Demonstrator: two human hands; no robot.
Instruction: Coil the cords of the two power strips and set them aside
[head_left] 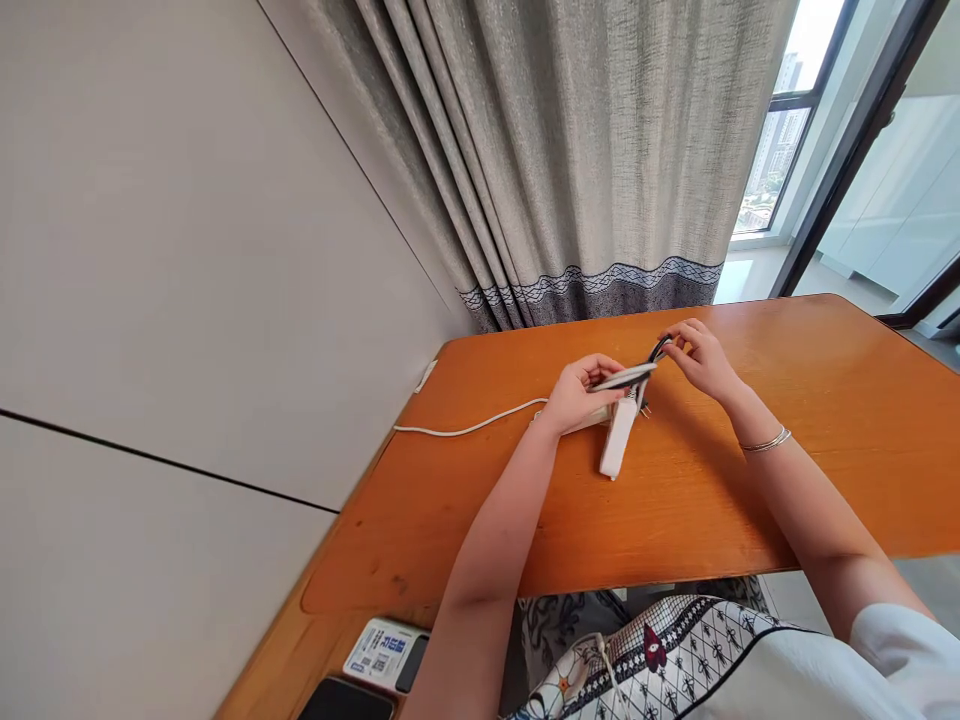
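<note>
A bundle of white and black cables [630, 376] is gripped in my left hand [581, 392], fingers wrapped round it above the table. My right hand [697, 355] pinches a black cable [659, 347] at the right end of the bundle. Below the bundle a white oblong block [619, 438], like a power adapter, slants toward the table with a cord at its top. Beside it shows a small dark plug [645, 408] with metal prongs. Another pale long piece [589, 420] lies under my left hand, mostly hidden by it.
A white cord [457, 432] runs left across the orange wooden table [675, 500] to the wall-side edge. A white box with printed labels [381, 650] and a black phone-like slab [345, 700] lie at the lower left. Grey curtains [585, 150] hang behind the table.
</note>
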